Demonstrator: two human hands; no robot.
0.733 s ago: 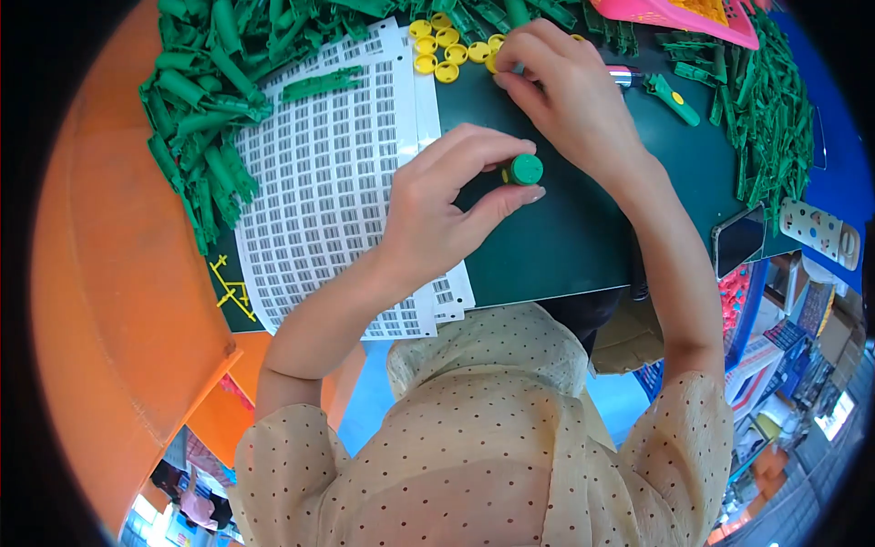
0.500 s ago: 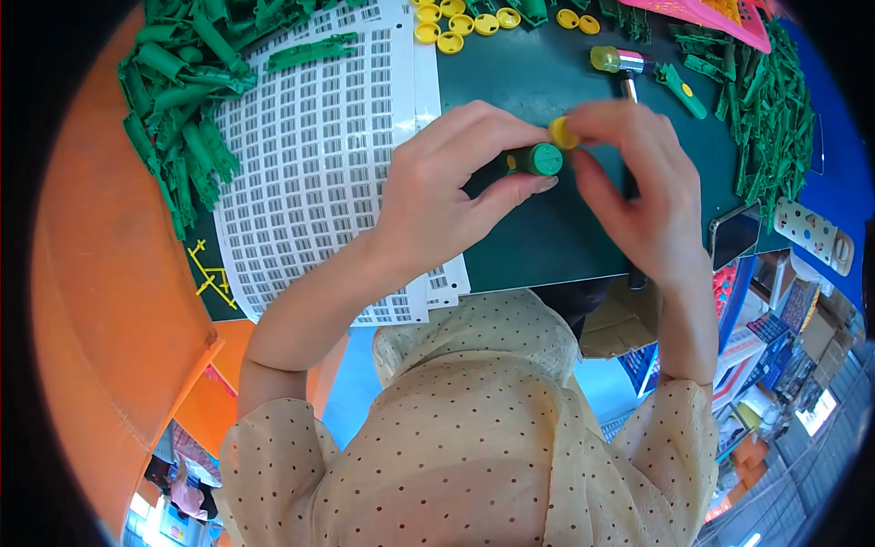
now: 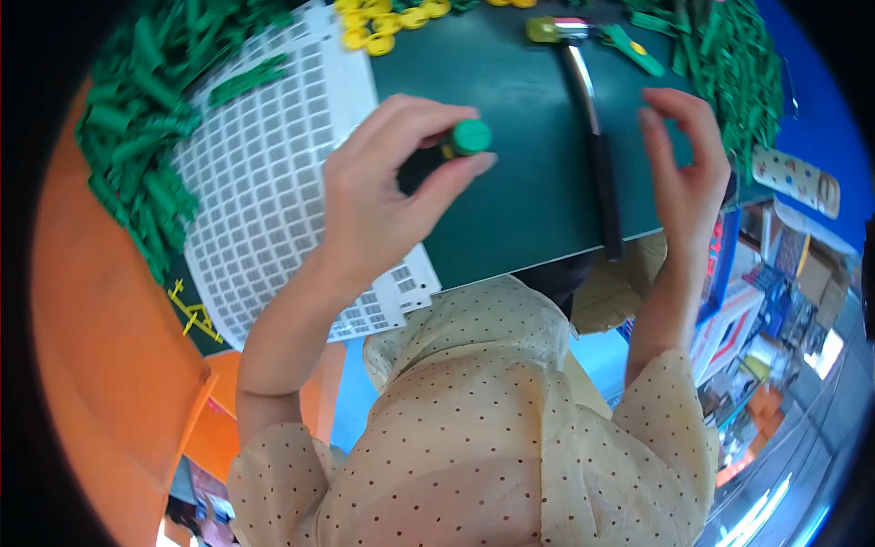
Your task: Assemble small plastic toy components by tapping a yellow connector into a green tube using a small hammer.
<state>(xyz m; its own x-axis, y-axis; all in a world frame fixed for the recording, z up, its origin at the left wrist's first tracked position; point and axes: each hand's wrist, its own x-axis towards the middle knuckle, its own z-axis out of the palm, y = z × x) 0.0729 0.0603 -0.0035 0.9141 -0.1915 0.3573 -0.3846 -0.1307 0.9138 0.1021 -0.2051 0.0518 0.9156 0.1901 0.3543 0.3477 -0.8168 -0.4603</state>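
Note:
My left hand (image 3: 378,182) pinches a short green plastic cylinder (image 3: 471,137) between thumb and fingers, its round end facing up toward me. A bit of yellow shows beside that end; the rest is hidden by the hand. My right hand (image 3: 690,169) is raised at the right with thumb and fingers apart, holding nothing I can see. Between the hands a mallet (image 3: 597,146) with a yellow-tipped metal head and dark grip lies on the dark green table. Next to its head is a green piece with a yellow spot (image 3: 633,50).
Heaps of green plastic parts lie at the far left (image 3: 137,118) and far right (image 3: 738,82). White printed sticker sheets (image 3: 264,182) cover the table's left, with one green piece (image 3: 248,80) on them. Several yellow caps (image 3: 378,20) sit at the back. A patterned case (image 3: 796,182) lies right.
My right hand has moved away to the right and opened; the yellow cap it pinched no longer shows there. My left hand still holds the green cylinder, now farther left in view.

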